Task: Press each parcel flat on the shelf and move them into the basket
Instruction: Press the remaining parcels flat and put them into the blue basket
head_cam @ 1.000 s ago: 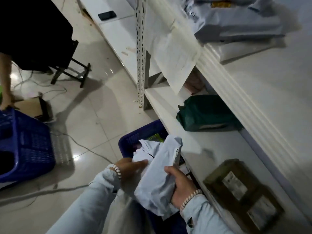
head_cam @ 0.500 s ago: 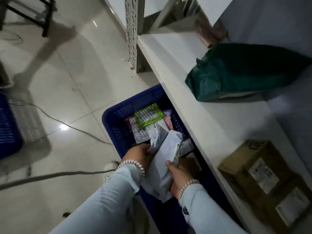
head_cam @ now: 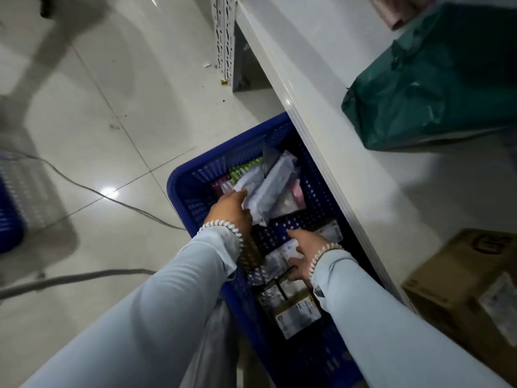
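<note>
A blue plastic basket [head_cam: 184, 189] stands on the floor, partly under the white shelf [head_cam: 321, 113]. Several parcels lie in it. My left hand [head_cam: 230, 210] grips a white-grey poly parcel [head_cam: 272, 186] that rests at the basket's far end. Nearer to me, my right hand [head_cam: 303, 254] is inside the basket, fingers spread over small labelled packets [head_cam: 279, 259], holding nothing. On the shelf lie a dark green bag parcel [head_cam: 430, 88] and a brown cardboard box [head_cam: 470, 292].
A perforated shelf upright [head_cam: 223, 40] stands at the top centre. Cables [head_cam: 84, 189] run across the tiled floor on the left. The edge of a second blue basket [head_cam: 9, 219] shows at the far left. A pinkish parcel [head_cam: 391, 12] lies behind the green bag.
The white-grey parcel went from both hands above the basket down into its far end. My right hand let go and moved to the nearer packets. The view tilted further down.
</note>
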Tool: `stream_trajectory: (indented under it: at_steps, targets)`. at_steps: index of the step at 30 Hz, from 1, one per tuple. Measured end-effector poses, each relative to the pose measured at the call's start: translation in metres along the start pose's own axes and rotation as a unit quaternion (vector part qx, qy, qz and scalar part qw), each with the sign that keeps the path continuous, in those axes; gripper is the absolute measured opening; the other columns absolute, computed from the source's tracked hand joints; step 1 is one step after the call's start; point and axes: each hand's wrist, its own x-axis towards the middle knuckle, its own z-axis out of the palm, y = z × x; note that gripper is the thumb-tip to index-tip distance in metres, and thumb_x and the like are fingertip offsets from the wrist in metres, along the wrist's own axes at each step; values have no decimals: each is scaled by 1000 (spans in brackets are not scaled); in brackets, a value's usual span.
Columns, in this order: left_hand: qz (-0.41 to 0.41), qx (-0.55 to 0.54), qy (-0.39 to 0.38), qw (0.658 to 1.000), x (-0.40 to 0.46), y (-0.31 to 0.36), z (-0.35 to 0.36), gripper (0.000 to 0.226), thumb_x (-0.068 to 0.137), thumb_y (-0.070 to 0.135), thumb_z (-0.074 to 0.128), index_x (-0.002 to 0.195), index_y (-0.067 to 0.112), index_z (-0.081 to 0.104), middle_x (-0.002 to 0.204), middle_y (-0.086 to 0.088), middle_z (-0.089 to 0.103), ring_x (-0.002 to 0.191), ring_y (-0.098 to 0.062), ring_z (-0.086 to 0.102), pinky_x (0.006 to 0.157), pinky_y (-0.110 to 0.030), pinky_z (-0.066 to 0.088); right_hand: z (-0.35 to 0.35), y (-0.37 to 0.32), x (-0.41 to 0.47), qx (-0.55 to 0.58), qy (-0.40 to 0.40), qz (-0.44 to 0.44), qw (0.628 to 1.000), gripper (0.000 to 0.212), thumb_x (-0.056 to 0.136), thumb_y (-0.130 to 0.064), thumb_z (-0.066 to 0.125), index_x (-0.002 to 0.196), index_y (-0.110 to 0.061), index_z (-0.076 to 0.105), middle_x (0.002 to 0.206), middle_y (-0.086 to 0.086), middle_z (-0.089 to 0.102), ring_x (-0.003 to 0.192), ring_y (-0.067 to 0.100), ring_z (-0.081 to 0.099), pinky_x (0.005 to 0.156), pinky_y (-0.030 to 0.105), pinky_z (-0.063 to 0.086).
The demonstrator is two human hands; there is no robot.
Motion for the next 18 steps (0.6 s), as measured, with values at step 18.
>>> stream_trajectory:
  at_steps: [18]
  targets:
    - [-23,-72,-11,997,-127,59,-51,30,92,18,50,120,17,62,122,-3,64,111,-20,60,90,-23,42,-3,20,-160,35,-63,-92,993,34,100,-29,40,130,-15,49,129,6,56,106,25,57,90,40,43]
